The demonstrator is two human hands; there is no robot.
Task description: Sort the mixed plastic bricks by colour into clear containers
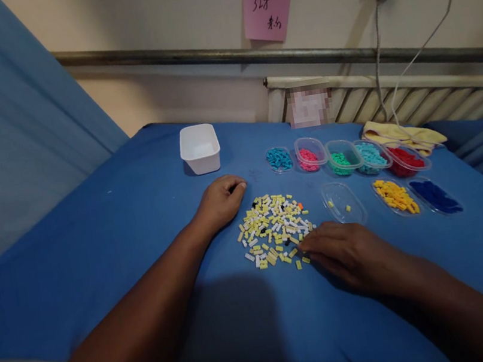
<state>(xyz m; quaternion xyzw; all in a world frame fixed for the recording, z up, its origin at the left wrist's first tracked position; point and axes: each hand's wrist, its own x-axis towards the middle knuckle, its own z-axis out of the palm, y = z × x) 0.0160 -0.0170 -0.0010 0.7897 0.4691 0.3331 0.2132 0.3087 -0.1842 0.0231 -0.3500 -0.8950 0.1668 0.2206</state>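
Observation:
A loose pile of small toy bricks [275, 224], mostly pale yellow and white with a few black and one orange, lies on the blue cloth. My left hand [221, 201] rests on the cloth at the pile's upper left, fingers curled in; whatever its palm may hold is hidden. At the pile's right edge, my right hand [347, 253] has its fingers drawn together, tips down among the bricks. Its fingertips hide anything pinched there. Just beyond that hand sits a shallow clear tray [342, 193] with a couple of pale yellow bricks in it.
Behind the pile stands a white plastic tub [202, 164]. Clear containers of teal [279, 159], pink [308, 159], green [341, 163], light turquoise [371, 155], red [405, 159], yellow [396, 197] and dark blue [434, 196] pieces stand right. A yellow cloth [402, 134] lies behind them.

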